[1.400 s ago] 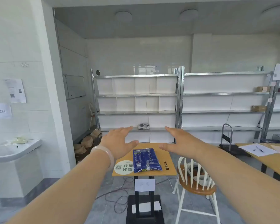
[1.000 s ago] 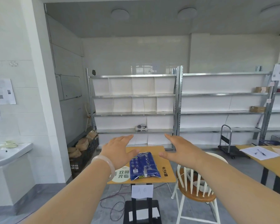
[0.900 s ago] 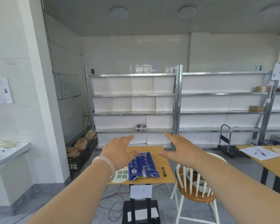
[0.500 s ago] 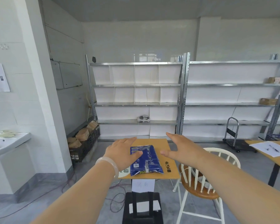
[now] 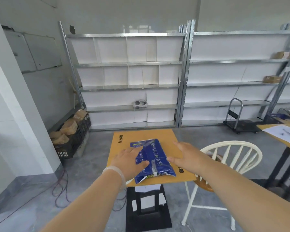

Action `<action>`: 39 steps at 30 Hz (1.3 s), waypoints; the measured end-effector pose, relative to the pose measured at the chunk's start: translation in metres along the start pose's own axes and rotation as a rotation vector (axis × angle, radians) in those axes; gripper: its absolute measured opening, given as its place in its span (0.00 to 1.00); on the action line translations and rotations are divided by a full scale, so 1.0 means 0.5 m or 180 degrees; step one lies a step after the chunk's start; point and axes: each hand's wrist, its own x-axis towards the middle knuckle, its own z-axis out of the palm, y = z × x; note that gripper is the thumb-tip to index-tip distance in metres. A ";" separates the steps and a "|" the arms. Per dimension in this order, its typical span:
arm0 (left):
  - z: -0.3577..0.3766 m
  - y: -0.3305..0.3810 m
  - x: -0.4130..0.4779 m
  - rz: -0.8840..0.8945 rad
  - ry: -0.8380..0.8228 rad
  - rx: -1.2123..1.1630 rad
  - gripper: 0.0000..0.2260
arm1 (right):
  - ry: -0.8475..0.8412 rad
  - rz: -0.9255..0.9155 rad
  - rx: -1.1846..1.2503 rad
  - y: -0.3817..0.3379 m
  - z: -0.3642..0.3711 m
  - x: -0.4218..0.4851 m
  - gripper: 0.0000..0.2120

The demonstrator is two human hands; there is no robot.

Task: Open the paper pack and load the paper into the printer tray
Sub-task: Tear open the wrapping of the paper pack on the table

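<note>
Paper pack (image 5: 151,158), blue and still sealed, lies on the small wooden table (image 5: 172,138), long axis running away from the person. Left hand (image 5: 130,160) rests spread on its left side, gripping nothing; right hand (image 5: 186,155) hovers open just beside its right edge.

Both hands, left hand (image 5: 130,160) and right hand (image 5: 187,155), flank a blue paper pack (image 5: 153,158) on a small table (image 5: 172,138), fingers spread.

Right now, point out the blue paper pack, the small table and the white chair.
blue paper pack (image 5: 155,154), head view, middle of wrapper.
small table (image 5: 167,137), head view, bare top.
white chair (image 5: 231,144), head view, curved backrest rail.
</note>
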 end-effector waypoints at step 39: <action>0.587 -0.198 0.481 -0.0934 -0.0060 -0.0073 0.30 | -0.0349 -0.0045 -0.0255 0.344 0.466 0.678 0.23</action>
